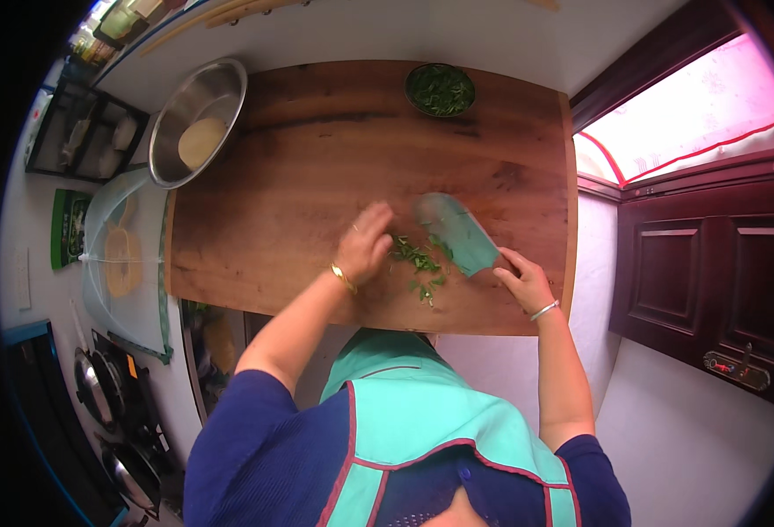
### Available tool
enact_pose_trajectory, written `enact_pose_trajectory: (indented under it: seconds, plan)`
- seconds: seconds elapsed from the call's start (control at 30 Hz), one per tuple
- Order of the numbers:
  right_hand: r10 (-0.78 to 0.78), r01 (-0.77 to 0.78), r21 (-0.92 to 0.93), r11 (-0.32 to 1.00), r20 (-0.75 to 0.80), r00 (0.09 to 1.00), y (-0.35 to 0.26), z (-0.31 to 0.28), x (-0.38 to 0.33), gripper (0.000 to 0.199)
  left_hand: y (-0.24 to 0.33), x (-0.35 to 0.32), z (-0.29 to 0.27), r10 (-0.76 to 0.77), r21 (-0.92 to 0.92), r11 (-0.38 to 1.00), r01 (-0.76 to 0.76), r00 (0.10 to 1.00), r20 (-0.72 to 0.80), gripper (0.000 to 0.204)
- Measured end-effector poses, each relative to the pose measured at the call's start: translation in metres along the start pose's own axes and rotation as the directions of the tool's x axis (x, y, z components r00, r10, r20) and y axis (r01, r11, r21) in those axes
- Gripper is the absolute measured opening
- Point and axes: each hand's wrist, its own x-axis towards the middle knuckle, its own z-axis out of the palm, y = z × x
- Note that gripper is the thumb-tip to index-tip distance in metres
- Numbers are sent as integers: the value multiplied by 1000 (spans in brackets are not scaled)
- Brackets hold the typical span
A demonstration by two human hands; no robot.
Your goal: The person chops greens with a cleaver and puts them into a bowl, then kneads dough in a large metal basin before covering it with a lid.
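A wooden cutting board [317, 167] covers the counter. The right hand [525, 281] has its fingers wrapped around a cleaver [457, 233]. The left hand [365, 244], fingers curled, presses chopped green herbs [415, 259] near the board's near edge.

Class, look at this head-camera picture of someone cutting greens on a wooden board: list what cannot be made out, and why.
- Cleaver, head view: motion-blurred, edge unclear.
- Cleaver handle: hidden inside the right hand.
- Left hand fingertips: curled under, their hold on the chopped greens unseen.
- Shelf items: small, bent near the fisheye rim.
- Stove pans: dark, cut by the rim.
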Motion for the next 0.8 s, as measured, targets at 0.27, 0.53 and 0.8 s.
enact_pose_trajectory:
  seconds: [0.27, 0.53, 0.8]
  plan:
    - [280, -175, 473, 863, -160, 947, 41, 4, -5, 40, -141, 166, -7, -113, 271, 956, 116, 993, -29, 60]
    - [330, -163, 557, 814, -212, 920, 58, 13, -15, 46, -132, 163, 17, 67, 371, 916, -151, 971, 230, 78]
    - [299, -138, 560, 817, -206, 932, 76, 14, -33, 47, -2, 23, 14, 226, 129, 936, -329, 839, 495, 84]
